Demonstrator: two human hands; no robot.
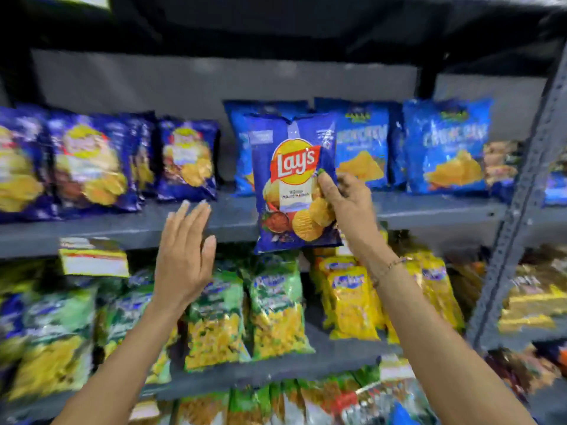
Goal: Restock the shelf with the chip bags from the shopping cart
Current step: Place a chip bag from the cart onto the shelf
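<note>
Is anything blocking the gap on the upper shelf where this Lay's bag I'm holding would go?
Nothing visible does. The right hand holds the Lay's bag before the bare stretch of shelf beside the other Lay's bags; the open left hand hovers below.

1. The Lay's bag [294,182] pinched in the right hand [346,200] is glossy plastic film, smooth on the front, with a crimped seam along the top.
2. The light blue bags [445,148] behind it are even shinier, crinkly foil-like film catching lots of glare.
3. The green and yellow bags [276,305] below look like clear glossy plastic with a metallic sheen.
4. The shelf [233,219] is grey painted metal, matt and smooth; the upright post [521,210] is the same metal, punched with holes.
5. The price label [93,256] looks like paper, matt.
6. The bracelet [389,268] on the right wrist seems beaded, slightly shiny.
</note>
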